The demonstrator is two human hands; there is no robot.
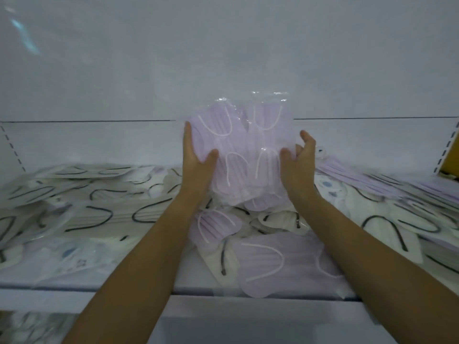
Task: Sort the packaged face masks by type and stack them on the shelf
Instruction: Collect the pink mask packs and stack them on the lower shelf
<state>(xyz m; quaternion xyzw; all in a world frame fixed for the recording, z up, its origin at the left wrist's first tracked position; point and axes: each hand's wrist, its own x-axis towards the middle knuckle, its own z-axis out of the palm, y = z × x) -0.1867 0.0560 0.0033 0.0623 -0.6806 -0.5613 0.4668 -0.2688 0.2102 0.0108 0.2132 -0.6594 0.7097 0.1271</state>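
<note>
A bundle of purple packaged masks point(244, 155) in clear wrappers stands upright above the white shelf point(74, 297). My left hand point(197, 157) grips its left edge, fingers behind and thumb in front. My right hand point(299, 158) holds the right edge with the thumb on the front and curled fingers at the side. More purple packs point(265, 264) lie loose on the shelf below my hands. White masks with black ear loops point(99, 214) cover the left side of the shelf.
A pile of purple packs point(377, 180) lies at the back right, with white black-looped masks point(387, 227) in front of it. The white back panel point(223, 58) rises behind. A lower shelf with more packs point(29, 326) shows at bottom left.
</note>
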